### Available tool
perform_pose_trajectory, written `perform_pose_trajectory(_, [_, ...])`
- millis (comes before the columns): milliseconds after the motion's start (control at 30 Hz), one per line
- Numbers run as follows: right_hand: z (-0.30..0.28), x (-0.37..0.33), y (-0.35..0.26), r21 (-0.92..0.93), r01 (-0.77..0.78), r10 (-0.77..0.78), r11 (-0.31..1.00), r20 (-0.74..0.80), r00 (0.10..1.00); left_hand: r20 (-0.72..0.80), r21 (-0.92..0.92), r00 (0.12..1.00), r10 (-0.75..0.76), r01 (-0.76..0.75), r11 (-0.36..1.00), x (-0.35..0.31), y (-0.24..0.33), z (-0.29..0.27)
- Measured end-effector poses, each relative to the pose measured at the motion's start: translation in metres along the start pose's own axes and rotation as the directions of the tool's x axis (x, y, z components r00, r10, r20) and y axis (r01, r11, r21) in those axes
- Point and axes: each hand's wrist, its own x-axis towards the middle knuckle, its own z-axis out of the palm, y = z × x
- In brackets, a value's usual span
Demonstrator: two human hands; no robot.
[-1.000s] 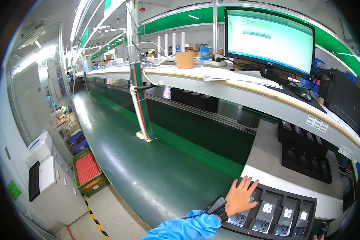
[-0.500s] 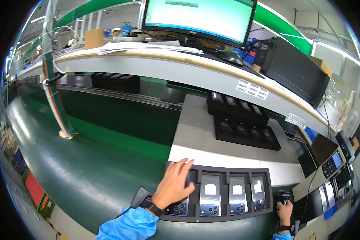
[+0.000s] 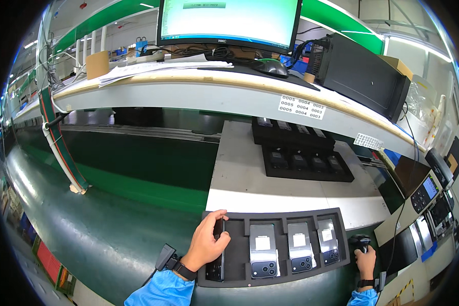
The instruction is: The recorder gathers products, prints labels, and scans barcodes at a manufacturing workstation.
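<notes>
My left hand point(image 3: 207, 246) grips a dark smartphone point(image 3: 218, 265) by its edges. The phone is tipped up on its side at the left end of a black foam tray point(image 3: 285, 278). Three more phones lie back up in the tray's other pockets, each with a white label, such as the middle one point(image 3: 262, 252). To the right of the tray my right hand point(image 3: 365, 261) is closed around the handle of a black handheld scanner point(image 3: 360, 240). The scanner's head rises above my fingers, and part of its handle is hidden in my grip.
Behind the tray, more black phone trays point(image 3: 311, 166) sit on a white board point(image 3: 234, 173). A shelf point(image 3: 188, 92) overhead carries a monitor point(image 3: 229, 23), papers, a mouse and a black computer case point(image 3: 367, 76). At right stands a device point(image 3: 423, 196) with a small screen.
My left hand has closed on the leftmost phone and turned it from flat up onto its side. The right hand still holds the scanner. The whole view has shifted slightly.
</notes>
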Motion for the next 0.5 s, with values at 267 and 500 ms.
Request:
perform_pose_trajectory(267, [0.0009,0.0041,0.0093,-0.08,-0.061,0.061,0.995,-0.008,0.998,-0.009,0.063,1.0,0.012,-0.012,0.998,-0.0004,-0.0008,0.0007])
perform_pose_trajectory(500, [0.0006,0.0025,0.0003,-0.083,-0.065,0.066,0.994,0.009,0.998,-0.047,0.06,0.999,0.003,0.0,0.998,-0.0006,0.0019,0.001])
